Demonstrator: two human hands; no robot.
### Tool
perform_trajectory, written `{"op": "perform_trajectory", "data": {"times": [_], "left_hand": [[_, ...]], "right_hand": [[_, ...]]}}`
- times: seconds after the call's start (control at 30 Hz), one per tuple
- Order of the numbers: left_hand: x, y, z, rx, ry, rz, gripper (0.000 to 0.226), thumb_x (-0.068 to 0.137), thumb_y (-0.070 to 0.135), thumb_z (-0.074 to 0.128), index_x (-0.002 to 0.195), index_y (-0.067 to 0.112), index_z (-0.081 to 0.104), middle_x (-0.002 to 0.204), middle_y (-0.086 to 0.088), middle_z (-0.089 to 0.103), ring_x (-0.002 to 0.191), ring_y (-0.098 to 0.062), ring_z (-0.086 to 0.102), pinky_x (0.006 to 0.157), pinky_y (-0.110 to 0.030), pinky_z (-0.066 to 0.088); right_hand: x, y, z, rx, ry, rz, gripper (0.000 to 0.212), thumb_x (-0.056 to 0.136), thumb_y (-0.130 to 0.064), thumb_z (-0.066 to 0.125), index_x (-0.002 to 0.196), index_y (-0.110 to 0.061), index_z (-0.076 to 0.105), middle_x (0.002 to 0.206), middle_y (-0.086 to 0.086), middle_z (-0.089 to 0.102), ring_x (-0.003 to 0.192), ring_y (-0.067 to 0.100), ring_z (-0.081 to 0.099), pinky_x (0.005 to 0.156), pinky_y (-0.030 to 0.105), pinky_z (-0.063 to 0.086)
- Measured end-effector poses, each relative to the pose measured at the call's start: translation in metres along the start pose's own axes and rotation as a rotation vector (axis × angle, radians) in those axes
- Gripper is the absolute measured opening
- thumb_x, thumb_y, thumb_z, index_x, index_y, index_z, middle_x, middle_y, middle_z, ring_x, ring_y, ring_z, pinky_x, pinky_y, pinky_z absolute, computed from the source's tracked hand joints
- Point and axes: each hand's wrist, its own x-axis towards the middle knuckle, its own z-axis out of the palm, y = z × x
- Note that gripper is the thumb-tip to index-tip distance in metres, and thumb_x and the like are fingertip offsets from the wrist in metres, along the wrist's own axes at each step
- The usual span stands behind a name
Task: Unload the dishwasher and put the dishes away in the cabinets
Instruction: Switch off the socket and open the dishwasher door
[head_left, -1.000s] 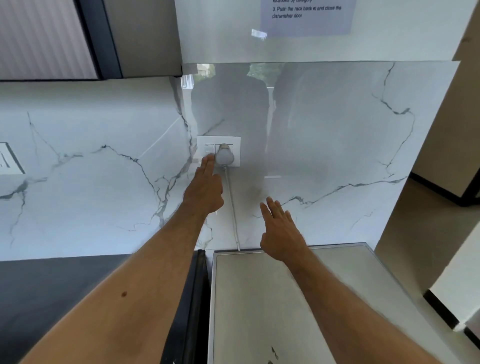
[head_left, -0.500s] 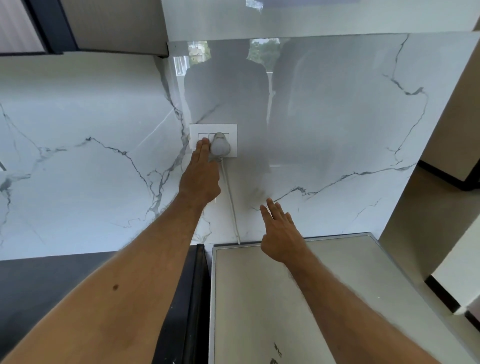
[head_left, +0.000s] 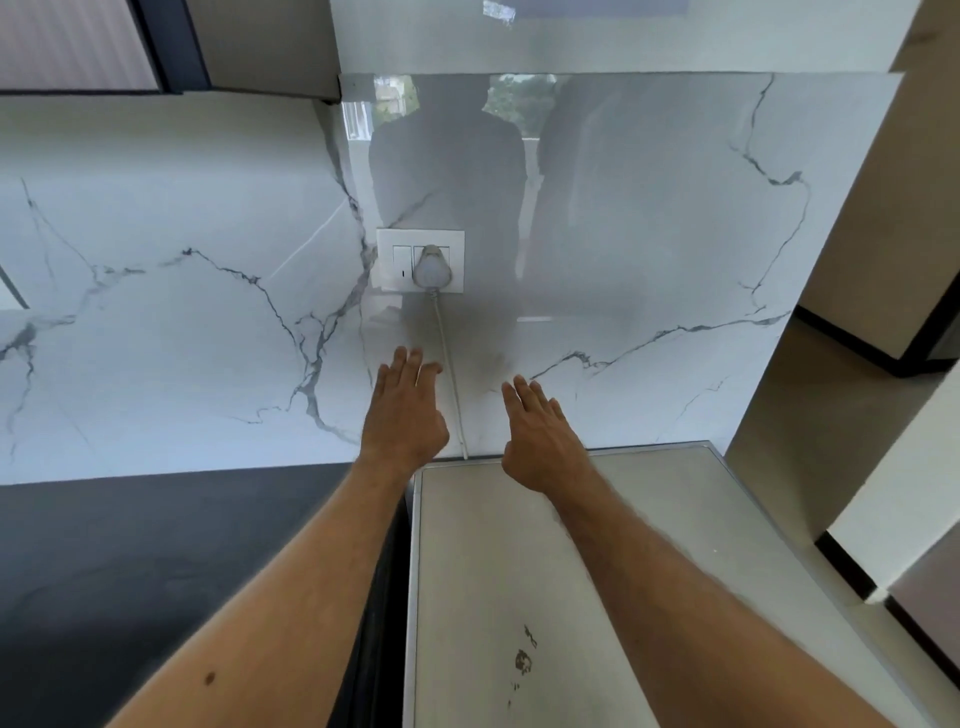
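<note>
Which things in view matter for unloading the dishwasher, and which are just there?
Job: left hand and right hand, both open and holding nothing. No dishes or dishwasher rack show.

Just there: wall socket, plug in it, cord, grey top, dark counter.

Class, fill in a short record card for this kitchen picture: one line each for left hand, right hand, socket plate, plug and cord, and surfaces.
left hand: open, fingers straight, holding nothing, below the socket plate
right hand: open, holding nothing, over the grey top's back edge
socket plate: white, on the marble wall
plug: in the socket; cord hangs down between the hands
surfaces: dark counter left, grey top right
</note>
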Motion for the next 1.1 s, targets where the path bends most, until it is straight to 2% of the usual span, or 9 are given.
{"op": "perform_trajectory", "data": {"times": [0.17,0.37,0.6,0.77,0.93,1.1], "left_hand": [[-0.059,0.013,0.013,-0.095,-0.051,-0.054,0.066,0.088,0.014,0.055,0.148,0.017,0.029,0.162,-0.008,0.016,0.151,-0.024,0.002,0.123,-0.039,0.000],[-0.134,0.027,0.033,-0.211,-0.111,-0.109,0.058,0.086,0.011,0.053,0.142,0.013,0.038,0.151,-0.008,0.033,0.147,-0.023,0.017,0.124,-0.037,0.007],[-0.195,0.047,0.058,-0.281,-0.237,-0.084,0.058,0.091,0.014,0.052,0.147,0.013,0.033,0.152,-0.003,0.035,0.149,-0.021,0.015,0.124,-0.035,0.010],[-0.225,0.066,0.065,-0.357,-0.292,-0.105,0.059,0.093,0.014,0.051,0.149,0.011,0.030,0.155,-0.004,0.032,0.150,-0.022,0.011,0.123,-0.034,0.010],[-0.259,0.083,0.067,-0.415,-0.401,-0.202,0.060,0.096,0.021,0.053,0.150,0.014,0.029,0.156,-0.003,0.030,0.149,-0.019,0.013,0.120,-0.031,0.012],[-0.286,0.116,0.066,-0.428,-0.414,-0.312,0.060,0.096,0.024,0.056,0.150,0.017,0.031,0.156,-0.004,0.031,0.149,-0.021,0.015,0.120,-0.034,0.016]], "right_hand": [[-0.031,-0.002,0.004,-0.003,-0.006,0.033,0.084,0.089,-0.006,0.051,0.157,-0.009,0.001,0.165,0.011,-0.004,0.152,0.027,-0.005,0.124,0.043,0.003],[-0.095,0.013,0.035,0.022,-0.020,0.060,0.088,0.089,-0.007,0.048,0.157,-0.013,-0.007,0.166,0.005,-0.003,0.152,0.020,-0.005,0.124,0.038,0.004],[-0.173,0.039,0.062,0.008,-0.109,0.191,0.077,0.094,-0.012,0.044,0.158,-0.015,0.002,0.166,0.004,0.001,0.152,0.020,-0.002,0.123,0.035,0.002],[-0.212,0.055,0.071,-0.001,-0.129,0.217,0.071,0.094,-0.012,0.048,0.157,-0.016,0.016,0.165,0.005,0.008,0.152,0.022,0.003,0.124,0.035,0.007],[-0.238,0.069,0.072,0.031,-0.108,0.175,0.061,0.095,-0.013,0.049,0.153,-0.017,0.030,0.163,0.006,0.016,0.151,0.023,0.008,0.121,0.033,0.012],[-0.271,0.096,0.072,0.060,-0.166,0.066,0.058,0.094,-0.010,0.049,0.151,-0.017,0.036,0.162,0.005,0.021,0.151,0.022,0.013,0.120,0.031,0.018]]}}
